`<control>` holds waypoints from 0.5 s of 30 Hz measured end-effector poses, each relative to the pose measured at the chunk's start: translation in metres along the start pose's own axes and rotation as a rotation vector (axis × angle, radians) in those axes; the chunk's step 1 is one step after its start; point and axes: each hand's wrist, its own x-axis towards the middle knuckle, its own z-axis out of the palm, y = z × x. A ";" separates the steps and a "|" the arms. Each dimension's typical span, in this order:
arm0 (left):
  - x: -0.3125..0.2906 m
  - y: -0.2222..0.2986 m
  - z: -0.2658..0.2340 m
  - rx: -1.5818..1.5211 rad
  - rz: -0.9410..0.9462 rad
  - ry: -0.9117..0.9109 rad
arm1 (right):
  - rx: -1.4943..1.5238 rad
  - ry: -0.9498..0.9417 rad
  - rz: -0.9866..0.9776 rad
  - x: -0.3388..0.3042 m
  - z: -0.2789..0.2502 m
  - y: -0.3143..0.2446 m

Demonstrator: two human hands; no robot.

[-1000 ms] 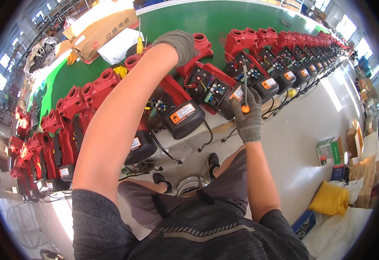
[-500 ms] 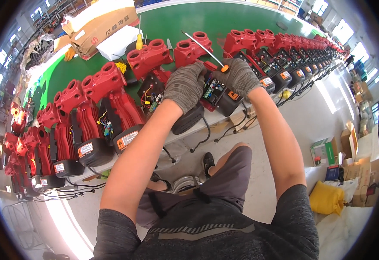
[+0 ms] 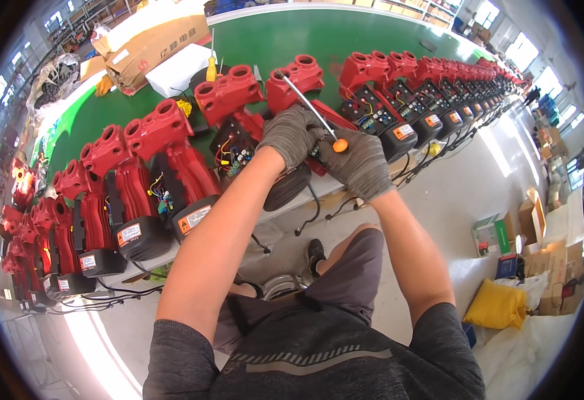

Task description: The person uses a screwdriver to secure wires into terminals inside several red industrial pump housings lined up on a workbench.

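Observation:
A row of red metal units with black end housings and exposed wired circuit boards runs along the bench. At one red unit (image 3: 294,90) in the middle, both my gloved hands meet over the board area. My right hand (image 3: 358,165) is closed on a screwdriver (image 3: 315,113), whose long shaft points up and to the left across that unit, its orange end showing by my fingers. My left hand (image 3: 286,138), fingers bent inward, works at the same unit beside the right; what its fingertips pinch is hidden. The unit's black housing (image 3: 288,192) shows below my left wrist.
A yellow-handled screwdriver (image 3: 211,69) stands upright behind the row, near a white box (image 3: 180,69) and a large cardboard carton (image 3: 155,57). Black cables (image 3: 315,210) hang off the bench's near edge. Cartons and a yellow sack (image 3: 497,304) sit on the floor at right.
My right hand has moved left and down, closer to my left hand, bringing the screwdriver's orange end with it. The unit just to the right is now uncovered. The view has shifted slightly.

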 end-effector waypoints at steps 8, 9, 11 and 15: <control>-0.010 -0.001 0.004 -0.030 0.194 0.177 | 0.026 -0.030 -0.487 0.064 -0.049 0.026; -0.009 0.000 0.005 -0.030 0.192 0.182 | 0.025 -0.032 -0.492 0.066 -0.048 0.026; -0.011 -0.008 -0.003 0.049 0.074 0.067 | 0.038 -0.470 -0.237 0.079 -0.042 -0.001; -0.001 -0.010 0.021 0.049 0.286 0.179 | 0.158 -0.488 -0.173 0.080 -0.037 0.012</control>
